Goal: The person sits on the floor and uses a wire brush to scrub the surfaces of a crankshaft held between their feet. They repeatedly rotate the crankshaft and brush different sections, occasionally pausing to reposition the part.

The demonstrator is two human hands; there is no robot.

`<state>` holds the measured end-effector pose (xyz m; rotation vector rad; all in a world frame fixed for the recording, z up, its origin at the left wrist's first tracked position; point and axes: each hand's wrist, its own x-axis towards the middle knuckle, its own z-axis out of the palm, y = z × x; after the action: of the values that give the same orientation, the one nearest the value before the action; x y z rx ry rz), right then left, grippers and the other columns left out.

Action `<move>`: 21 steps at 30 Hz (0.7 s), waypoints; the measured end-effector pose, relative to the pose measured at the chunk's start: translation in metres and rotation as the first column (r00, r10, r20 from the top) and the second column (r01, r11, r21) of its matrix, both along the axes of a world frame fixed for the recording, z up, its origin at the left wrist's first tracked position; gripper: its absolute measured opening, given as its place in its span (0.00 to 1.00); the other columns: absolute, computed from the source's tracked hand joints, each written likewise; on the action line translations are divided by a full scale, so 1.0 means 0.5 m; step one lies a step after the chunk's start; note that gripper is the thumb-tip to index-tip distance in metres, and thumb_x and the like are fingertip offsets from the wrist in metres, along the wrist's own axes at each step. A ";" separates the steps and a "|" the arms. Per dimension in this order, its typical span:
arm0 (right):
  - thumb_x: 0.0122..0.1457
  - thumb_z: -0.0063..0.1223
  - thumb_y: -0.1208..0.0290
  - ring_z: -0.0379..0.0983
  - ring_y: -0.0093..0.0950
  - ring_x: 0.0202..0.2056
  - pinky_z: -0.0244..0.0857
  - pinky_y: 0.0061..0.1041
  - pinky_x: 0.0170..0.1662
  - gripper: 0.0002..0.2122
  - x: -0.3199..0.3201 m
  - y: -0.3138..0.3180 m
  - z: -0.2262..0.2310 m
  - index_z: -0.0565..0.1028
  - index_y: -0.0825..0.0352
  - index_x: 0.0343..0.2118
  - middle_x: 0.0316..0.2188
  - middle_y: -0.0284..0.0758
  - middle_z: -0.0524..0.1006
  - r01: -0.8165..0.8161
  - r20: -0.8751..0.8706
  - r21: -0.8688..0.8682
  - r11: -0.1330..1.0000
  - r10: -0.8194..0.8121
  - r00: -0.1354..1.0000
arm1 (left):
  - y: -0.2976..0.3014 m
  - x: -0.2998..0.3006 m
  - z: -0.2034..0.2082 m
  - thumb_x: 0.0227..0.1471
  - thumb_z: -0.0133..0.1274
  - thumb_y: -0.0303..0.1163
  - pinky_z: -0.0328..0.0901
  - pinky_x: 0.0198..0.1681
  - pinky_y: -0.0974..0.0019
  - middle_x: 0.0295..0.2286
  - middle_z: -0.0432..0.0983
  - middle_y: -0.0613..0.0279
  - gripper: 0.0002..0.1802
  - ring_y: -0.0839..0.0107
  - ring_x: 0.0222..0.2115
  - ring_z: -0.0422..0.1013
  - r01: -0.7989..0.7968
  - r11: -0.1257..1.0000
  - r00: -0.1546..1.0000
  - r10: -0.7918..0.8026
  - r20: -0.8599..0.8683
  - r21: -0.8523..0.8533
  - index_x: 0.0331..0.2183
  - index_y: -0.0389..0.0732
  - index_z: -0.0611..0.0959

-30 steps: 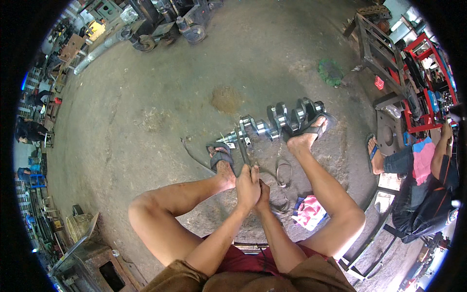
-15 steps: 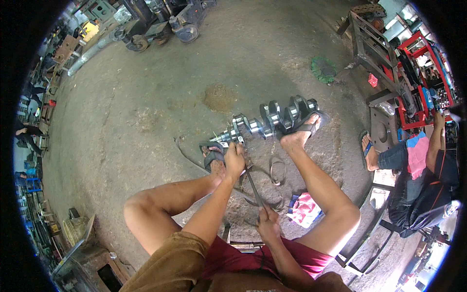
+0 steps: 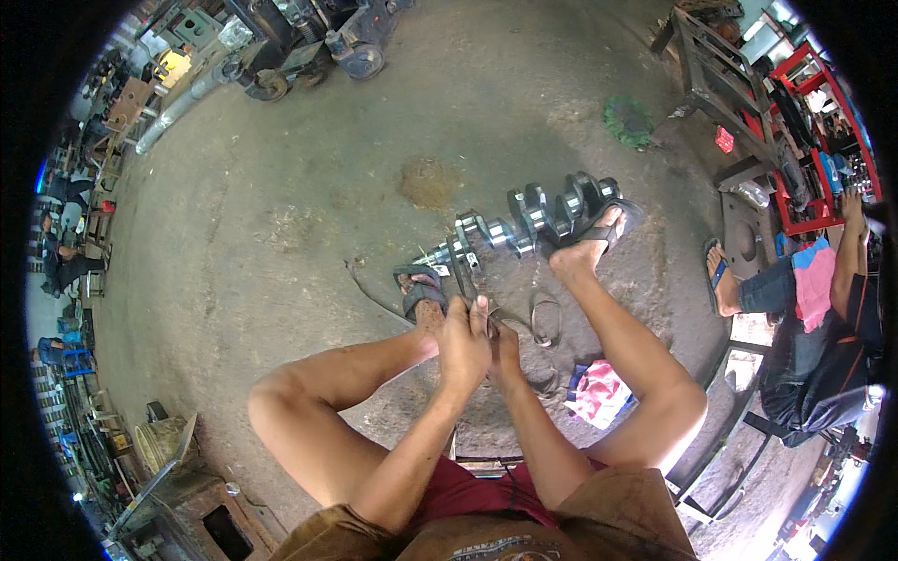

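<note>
"Where's the crankshaft point(image 3: 521, 234)?"
"Just above centre frame, by the feet point(image 3: 580, 258); it might roll if they slip."
"Grip?"
"Left hand point(image 3: 464, 348) closed on the strap point(image 3: 460, 282), mid-frame; right hand point(image 3: 505, 352) curled alongside, hold unclear. Uneven pulling could slide the strap sideways."

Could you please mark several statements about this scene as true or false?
The left hand and right hand are close together. True.
A dark strip runs between the hands and the crankshaft. True.
The right hand touches the crankshaft. False: it is apart from the crankshaft.
The left hand holds a cloth. False: the pink-and-white cloth lies on the floor near the right leg.
Another person is at the picture's right. True.
</note>
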<state>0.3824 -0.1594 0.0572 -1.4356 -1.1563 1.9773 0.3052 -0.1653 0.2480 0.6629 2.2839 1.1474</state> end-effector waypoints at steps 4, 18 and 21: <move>0.61 0.41 0.74 0.72 0.41 0.25 0.63 0.38 0.31 0.10 0.040 -0.046 0.029 0.75 0.74 0.35 0.24 0.51 0.75 -0.038 0.108 0.159 0.987 0.021 0.994 | 0.001 0.014 -0.076 0.62 0.44 0.41 0.58 0.25 0.51 0.19 0.68 0.42 0.20 0.45 0.20 0.65 0.003 1.000 0.994 -0.004 -0.110 -0.011 0.26 0.32 0.70; 0.63 0.43 0.67 0.62 0.25 0.18 0.56 0.26 0.22 0.13 0.203 -0.121 0.197 0.75 0.70 0.42 0.18 0.33 0.66 -0.242 0.406 0.176 0.954 0.154 0.901 | 0.058 -0.068 -0.300 0.62 0.44 0.42 0.61 0.30 0.49 0.24 0.72 0.37 0.19 0.41 0.27 0.69 -0.021 0.999 1.000 0.022 -0.017 0.040 0.29 0.33 0.69; 0.61 0.44 0.66 0.72 0.46 0.28 0.63 0.38 0.34 0.14 0.250 -0.137 0.253 0.74 0.73 0.39 0.25 0.52 0.74 -0.202 0.407 -0.009 0.979 0.189 0.894 | 0.118 -0.153 -0.277 0.62 0.45 0.45 0.61 0.30 0.56 0.22 0.70 0.55 0.22 0.60 0.24 0.64 -0.025 0.999 0.953 0.013 0.303 0.037 0.29 0.33 0.70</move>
<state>0.5074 -0.2276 0.1839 -1.8345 -1.5579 1.8205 0.2287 -0.1065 0.1093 0.4439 2.0163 1.2152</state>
